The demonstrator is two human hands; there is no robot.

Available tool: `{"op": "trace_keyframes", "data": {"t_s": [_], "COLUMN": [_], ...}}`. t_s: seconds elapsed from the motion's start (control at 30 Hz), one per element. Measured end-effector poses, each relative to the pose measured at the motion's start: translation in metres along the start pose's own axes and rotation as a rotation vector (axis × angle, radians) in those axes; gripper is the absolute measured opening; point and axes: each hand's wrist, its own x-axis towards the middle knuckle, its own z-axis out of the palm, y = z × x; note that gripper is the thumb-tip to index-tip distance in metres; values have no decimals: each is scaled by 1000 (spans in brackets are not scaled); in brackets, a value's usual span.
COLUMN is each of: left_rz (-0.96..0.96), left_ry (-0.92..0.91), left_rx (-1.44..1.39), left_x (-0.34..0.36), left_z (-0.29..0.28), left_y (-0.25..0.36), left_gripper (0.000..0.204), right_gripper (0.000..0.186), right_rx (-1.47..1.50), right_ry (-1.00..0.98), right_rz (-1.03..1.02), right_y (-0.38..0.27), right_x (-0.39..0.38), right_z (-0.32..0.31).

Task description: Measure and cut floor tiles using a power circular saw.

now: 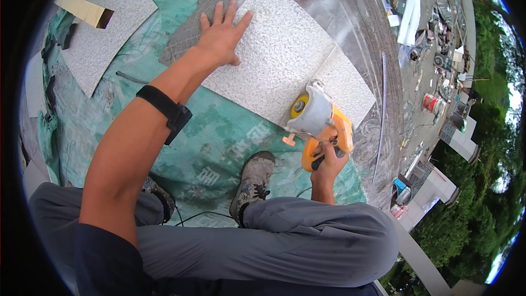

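A speckled white stone tile [279,38] lies in front of me, partly on a green cloth sheet. My left hand [222,35] rests on its left part with fingers spread, the fingertips at the tile's upper left edge. An orange and grey circular saw [320,118] stands at the tile's near right edge, where a faint line crosses the surface. Wrapped round its handle are the fingers of my right hand [329,164]. A yellow disc faces left on the saw; its cutting edge is hidden by the guard.
A second speckled tile [112,27] lies at the far left with a cream rectangular tube [82,10] on it. Under everything near me spreads the green sheet [219,126]. A long thin measuring strip [382,104] lies to the right. A black cord [203,214] runs by my shoes.
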Motion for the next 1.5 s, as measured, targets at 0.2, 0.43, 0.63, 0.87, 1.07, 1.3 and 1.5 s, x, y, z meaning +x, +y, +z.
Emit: {"op": "trace_keyframes", "data": {"t_s": [0.2,0.43,0.63,0.87,1.07,1.3,1.5], "left_rz": [9,2,7,7,7,19,29], "left_ry": [4,-2,13,15,11,14,18], "left_rx": [-9,3,9,23,32,24,25], "left_x": [1,1,1,1,1,1,0], "left_z": [1,2,3,4,4,4,4], "left_y": [0,0,-1,-1,-1,-3,-3], "left_gripper": [126,126,125,124,124,124,123], "right_gripper": [21,19,19,23,25,25,23], "right_rx": [2,-12,-1,6,8,3,-4], "right_ry": [24,44,23,32,26,31,28], "right_rz": [18,19,35,62,61,52,53], "right_y": [1,4,7,8,12,14,14], "right_x": [-10,-15,-20,-29,-33,-37,-41], "right_z": [-2,-2,-6,-11,-12,-13,-14]}}
